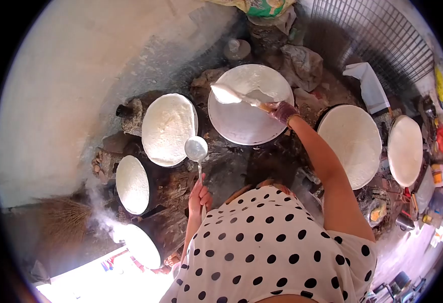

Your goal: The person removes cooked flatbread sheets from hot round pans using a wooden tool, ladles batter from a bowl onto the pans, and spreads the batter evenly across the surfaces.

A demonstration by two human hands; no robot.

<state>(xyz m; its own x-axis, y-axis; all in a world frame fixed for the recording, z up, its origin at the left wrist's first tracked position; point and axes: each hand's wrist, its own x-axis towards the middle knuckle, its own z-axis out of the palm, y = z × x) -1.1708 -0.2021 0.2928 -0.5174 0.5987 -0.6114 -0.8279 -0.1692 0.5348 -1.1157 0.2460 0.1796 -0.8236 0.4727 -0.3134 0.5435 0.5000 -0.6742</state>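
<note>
My right hand [282, 111], in a purplish glove, is closed on the wooden handle of a batter spreader [246, 100]. White batter covers the spreader's far end, above the middle round griddle [246, 129]. A pale layer lies over the griddle's far part, while its near part looks bare and grey. My left hand [200, 196] grips the long handle of a metal ladle [196, 149], whose bowl hangs near the right edge of a griddle [167, 130] covered in a white flatbread. I cannot tell whether the spreader touches the middle griddle.
More covered griddles stand around me: one [132, 185] and a steaming one [142, 247] at left, one [350, 146] and another [405, 151] at right. A white cloth on a stick [369, 87] is at upper right. Dry twigs [62, 217] lie by the left wall.
</note>
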